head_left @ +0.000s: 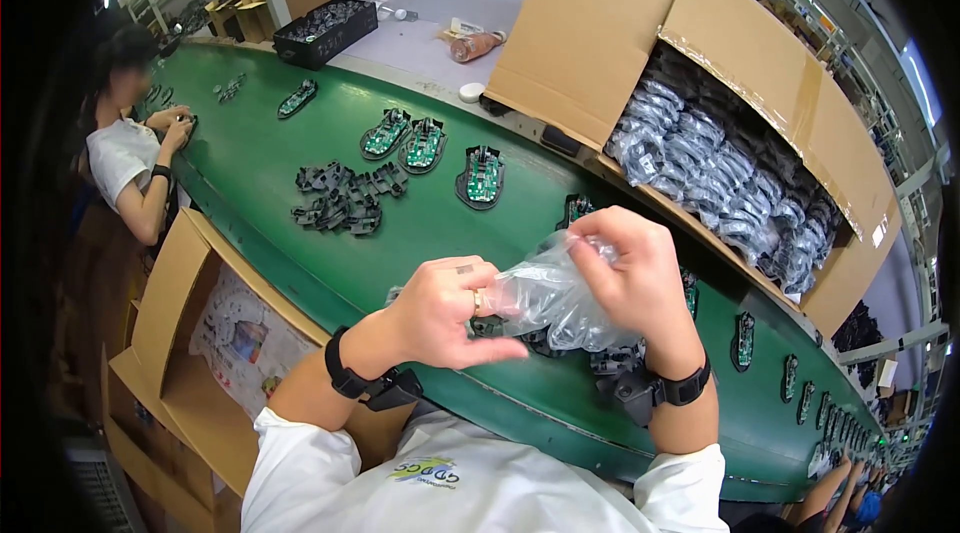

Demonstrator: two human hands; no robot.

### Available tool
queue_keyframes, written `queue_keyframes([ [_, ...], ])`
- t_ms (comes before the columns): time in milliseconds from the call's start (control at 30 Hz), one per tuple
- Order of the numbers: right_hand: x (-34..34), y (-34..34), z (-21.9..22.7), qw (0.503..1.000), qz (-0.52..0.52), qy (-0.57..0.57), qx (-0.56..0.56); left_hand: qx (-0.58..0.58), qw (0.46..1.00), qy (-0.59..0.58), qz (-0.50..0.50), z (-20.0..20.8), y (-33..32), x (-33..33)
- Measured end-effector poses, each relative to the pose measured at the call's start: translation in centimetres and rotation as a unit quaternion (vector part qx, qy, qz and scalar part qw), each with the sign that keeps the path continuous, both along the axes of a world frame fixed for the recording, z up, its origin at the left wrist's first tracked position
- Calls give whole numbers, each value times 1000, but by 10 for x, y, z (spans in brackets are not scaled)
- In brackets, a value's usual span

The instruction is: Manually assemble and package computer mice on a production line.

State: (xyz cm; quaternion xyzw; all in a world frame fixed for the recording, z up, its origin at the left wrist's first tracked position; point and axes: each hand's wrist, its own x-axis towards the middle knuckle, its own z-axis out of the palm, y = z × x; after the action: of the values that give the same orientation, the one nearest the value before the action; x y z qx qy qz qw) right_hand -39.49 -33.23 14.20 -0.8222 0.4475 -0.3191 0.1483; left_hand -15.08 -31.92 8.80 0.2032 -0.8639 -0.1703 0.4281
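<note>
A crumpled clear plastic bag is stretched between my hands above the green conveyor belt. My right hand pinches its upper right side between thumb and fingers. My left hand has its fingers curled at the bag's left end, partly behind the film, while its thumb sticks out below. Beneath the bag lie dark parts, largely covered by it and my hands. Left of my hands on the belt are a green circuit board in a black shell, two similar ones side by side, and a pile of black plastic parts.
An open cardboard box of bagged parts stands beyond the belt. Another open carton is at my near left. A black bin of small parts sits far left, near a co-worker. More boards line the right.
</note>
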Motion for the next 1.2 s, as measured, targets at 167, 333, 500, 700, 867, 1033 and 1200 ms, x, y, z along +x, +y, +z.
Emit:
queue_keyframes([
  [167, -3, 5, 3, 995, -17, -89, -33, -2, 998, 56, 16, -14, -11, 6],
  [333, 0, 0, -6, 999, 3, -33, 15, 100, 986, 39, 125, -9, -6, -5],
  [500, -3, 6, -12, 983, 1, -130, 133, -35, 987, 31, 155, -21, -15, -7],
  [700, 1, 5, -8, 993, 24, -98, -65, 70, 983, 119, 124, -3, -12, 4],
  [867, -42, 3, -8, 978, 17, -183, -103, 91, 979, -118, 139, 9, -8, 39],
  [1033, -52, 33, -15, 994, 4, -89, 62, 147, 855, -480, 128, -18, -8, 37],
  [1200, -33, 59, -47, 996, 8, -86, -30, 242, 942, -127, 195, -15, -23, 23],
])
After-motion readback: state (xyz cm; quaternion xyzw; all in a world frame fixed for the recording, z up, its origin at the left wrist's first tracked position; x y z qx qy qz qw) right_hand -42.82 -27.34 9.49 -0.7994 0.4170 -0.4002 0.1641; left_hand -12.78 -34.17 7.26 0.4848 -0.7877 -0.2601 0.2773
